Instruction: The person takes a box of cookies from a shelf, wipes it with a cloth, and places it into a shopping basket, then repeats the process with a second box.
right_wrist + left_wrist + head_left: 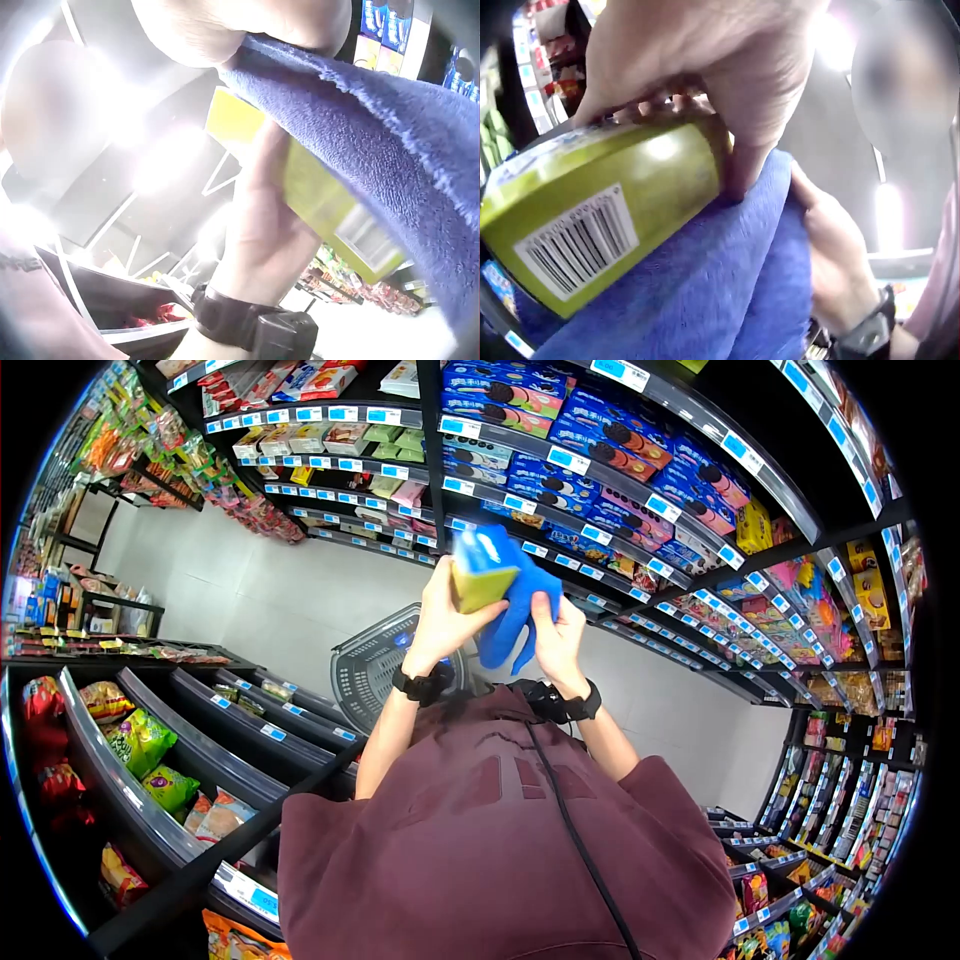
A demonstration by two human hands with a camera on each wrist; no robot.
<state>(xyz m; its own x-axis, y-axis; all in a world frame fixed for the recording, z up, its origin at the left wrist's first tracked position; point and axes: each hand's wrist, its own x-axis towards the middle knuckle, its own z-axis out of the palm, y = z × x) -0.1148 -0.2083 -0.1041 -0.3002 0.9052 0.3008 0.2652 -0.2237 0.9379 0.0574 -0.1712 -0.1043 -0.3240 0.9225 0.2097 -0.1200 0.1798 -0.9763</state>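
Note:
My left hand [440, 625] grips a yellow-green and blue box [483, 588], with the thumb along one side. A barcode shows on the box's end [577, 240] in the left wrist view. My right hand [560, 647] pinches a fuzzy blue cloth [512, 628], which hangs in folds against the box. From the right wrist view, the cloth [375, 127] stretches out from the fingers and covers part of the box [315, 187]. Both hands are raised close together in front of the body.
A grey shopping basket [372, 670] stands on the floor below the hands. Ahead are shelves with blue cookie boxes [610, 440] and price-tag rails. Bagged snacks [140, 745] lie on shelves at the left. A dark cable [570, 810] runs down the shirt.

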